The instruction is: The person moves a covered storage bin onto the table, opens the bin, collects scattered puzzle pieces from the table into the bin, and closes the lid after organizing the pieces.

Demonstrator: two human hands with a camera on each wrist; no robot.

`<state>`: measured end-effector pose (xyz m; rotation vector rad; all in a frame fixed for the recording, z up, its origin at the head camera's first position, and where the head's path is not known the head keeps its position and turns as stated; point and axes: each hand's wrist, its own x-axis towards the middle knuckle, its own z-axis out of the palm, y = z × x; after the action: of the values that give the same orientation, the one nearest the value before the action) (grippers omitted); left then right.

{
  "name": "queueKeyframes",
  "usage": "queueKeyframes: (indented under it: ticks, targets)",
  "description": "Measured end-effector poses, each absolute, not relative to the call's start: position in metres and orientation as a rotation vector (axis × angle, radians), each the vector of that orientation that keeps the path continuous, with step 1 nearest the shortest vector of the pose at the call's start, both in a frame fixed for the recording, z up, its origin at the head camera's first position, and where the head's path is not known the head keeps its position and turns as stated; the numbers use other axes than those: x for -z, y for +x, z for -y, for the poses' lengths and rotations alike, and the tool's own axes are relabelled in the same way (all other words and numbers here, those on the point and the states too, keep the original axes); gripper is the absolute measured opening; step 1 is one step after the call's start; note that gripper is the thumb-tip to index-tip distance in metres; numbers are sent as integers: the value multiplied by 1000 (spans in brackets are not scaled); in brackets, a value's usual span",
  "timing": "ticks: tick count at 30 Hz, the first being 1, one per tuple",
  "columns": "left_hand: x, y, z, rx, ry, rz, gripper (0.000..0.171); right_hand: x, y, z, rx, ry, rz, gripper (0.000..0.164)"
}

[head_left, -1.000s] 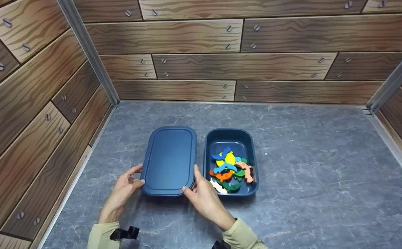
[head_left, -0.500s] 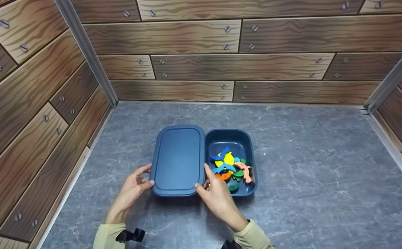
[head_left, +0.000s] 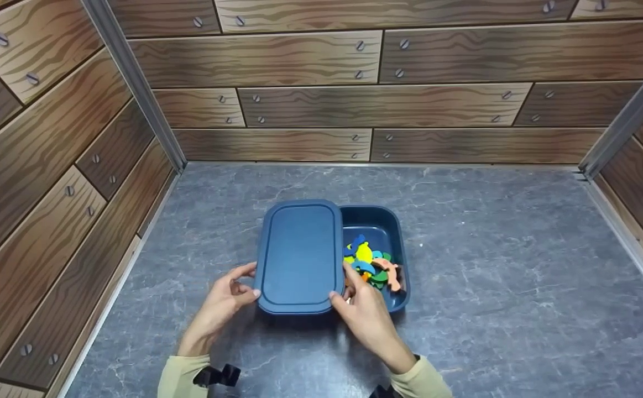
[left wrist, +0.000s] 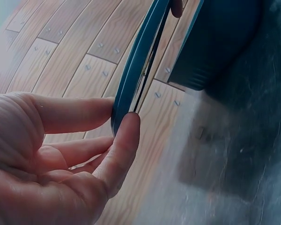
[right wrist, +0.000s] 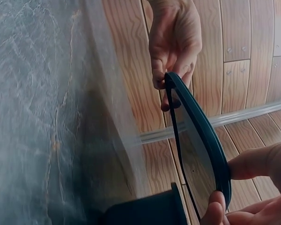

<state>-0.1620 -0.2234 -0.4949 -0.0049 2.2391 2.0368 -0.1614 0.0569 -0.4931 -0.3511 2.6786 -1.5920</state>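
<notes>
A dark blue rectangular lid (head_left: pixel 300 254) is held level in the air between both hands. My left hand (head_left: pixel 223 301) pinches its left edge near the front corner, thumb and fingers on opposite faces in the left wrist view. On the opposite edge, my right hand (head_left: pixel 366 312) grips the lid the same way. Beneath and to the right stands a matching dark blue box (head_left: pixel 402 243) on the table, its left part hidden by the lid. Inside it lie several small colourful animal-shaped pieces, among them a yellow piece (head_left: pixel 364 252) and a pink piece (head_left: pixel 392 273).
A grey marbled tabletop (head_left: pixel 509 265) spreads around the box. Wood-patterned walls rise at the back (head_left: pixel 299 105), left (head_left: pixel 50 232) and right, joined by metal corner strips.
Both hands have carried the lid to the right, from beside the box to over its left part. More of the coloured pieces are now covered; the box stays put.
</notes>
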Motion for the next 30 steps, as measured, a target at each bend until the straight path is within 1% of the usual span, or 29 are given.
queueKeyframes:
  ticks: [14, 24, 30]
  targets:
    - [491, -176, 203, -1983, 222, -2216, 60, 487, -163, -82, 1605, -303, -2764, 65]
    - [492, -182, 185, -1967, 260, -2131, 61, 488, -164, -101, 1639, -241, -2772, 64]
    - [492, -184, 175, -1947, 276, -2140, 61, 489, -163, -109, 1590, -171, -2781, 66]
